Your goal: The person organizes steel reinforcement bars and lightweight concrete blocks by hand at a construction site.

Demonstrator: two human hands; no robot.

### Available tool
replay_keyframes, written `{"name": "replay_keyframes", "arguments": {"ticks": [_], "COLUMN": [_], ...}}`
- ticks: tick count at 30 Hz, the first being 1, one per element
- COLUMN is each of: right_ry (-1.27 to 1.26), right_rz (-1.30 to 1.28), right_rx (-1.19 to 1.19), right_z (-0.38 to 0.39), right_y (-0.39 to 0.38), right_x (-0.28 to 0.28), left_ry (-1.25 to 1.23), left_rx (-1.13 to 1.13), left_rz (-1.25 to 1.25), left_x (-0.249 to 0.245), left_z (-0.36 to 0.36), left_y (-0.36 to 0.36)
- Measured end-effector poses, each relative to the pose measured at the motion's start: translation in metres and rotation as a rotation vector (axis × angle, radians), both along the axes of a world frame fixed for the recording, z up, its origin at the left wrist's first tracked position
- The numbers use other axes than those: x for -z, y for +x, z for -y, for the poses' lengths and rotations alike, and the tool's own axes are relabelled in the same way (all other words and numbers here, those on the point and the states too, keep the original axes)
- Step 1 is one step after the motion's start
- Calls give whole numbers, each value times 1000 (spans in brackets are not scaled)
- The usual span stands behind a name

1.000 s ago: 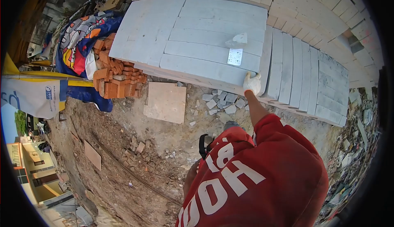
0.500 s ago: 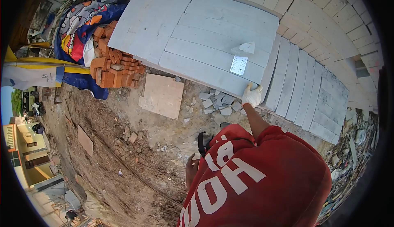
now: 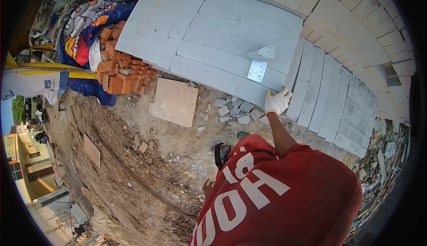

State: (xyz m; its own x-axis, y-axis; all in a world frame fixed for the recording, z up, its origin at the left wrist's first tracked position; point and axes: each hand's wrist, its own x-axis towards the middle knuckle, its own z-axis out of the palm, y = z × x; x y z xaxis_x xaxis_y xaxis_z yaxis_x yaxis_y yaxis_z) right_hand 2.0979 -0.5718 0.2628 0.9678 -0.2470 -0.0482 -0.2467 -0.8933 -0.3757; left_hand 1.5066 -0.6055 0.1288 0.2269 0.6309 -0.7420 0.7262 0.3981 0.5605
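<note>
My right hand, in a whitish work glove, rests at the near corner of a stack of pale grey building blocks. Its fingers are spread, with the thumb toward the block's edge and the fingertips by the gap to the second stack. On the blocks just beyond lie a printed white sheet and a broken triangular block piece. My left hand hangs low beside my red shirt, partly hidden by it. Its visible fingers are apart and hold nothing I can see.
A second block stack stands to the right, against a block wall. Red bricks and a printed tarp are at left. Grey rubble, a flat board and a long thin line lie on the dirt.
My gloved hand has shifted slightly to the right along the block corner. My left hand has drawn further behind the shirt. The blocks appear unmoved.
</note>
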Motion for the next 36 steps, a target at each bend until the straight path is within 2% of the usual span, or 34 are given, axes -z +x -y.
{"name": "replay_keyframes", "arguments": {"ticks": [2, 3, 5, 7, 9, 10, 11, 12, 16, 18, 21, 23, 32, 34, 36], "right_ry": [30, 33, 101, 123, 71, -35, -29, -58, -76, -73, -79, -89, -104, -103, -103], "right_rz": [250, 249, 410, 392, 271, 343, 347, 349, 271, 270, 257, 248, 314, 309, 303], "right_rx": [-234, -234, -516, -585, -680, -712, -717, -689, -671, -684, -697, -702, -701, -702, -701], "right_z": [-5, -11, -26, -41, -53, -51, -53, -56, -58, -58, -57, -58, -59, -59, -59], "right_y": [13, 17, 23, 22, 17, 14, 15, 14, 10, 11, 10, 11, 10, 10, 10], "right_x": [-21, -20, -16, -7, -5, 13, 13, 12, 1, -2, -3, -3, -1, 0, 1], "left_ry": [-141, -138, -198, -186, -171, -127, -81, -81, -59, -50, -89, -91, -83, -156, -116], "left_rx": [-369, -369, -520, -539, -564, -495, -425, -493, -535, -422, -431, -403, -218, -619, -538], "left_rz": [59, 57, 94, 104, 115, 75, 37, 71, 112, 83, 157, 143, -3, 179, 137], "left_x": [-9, -20, -50, -61, -78, -96, -102, -100, -97, -99, -19, -15, -36, -37, -82], "left_z": [-3, -8, -21, -32, -46, -54, -59, -59, -49, -39, 1, 1, 6, -2, -21], "left_y": [9, 18, 44, 59, 74, 86, 92, 92, 94, 94, 43, 43, 39, 53, 84]}}
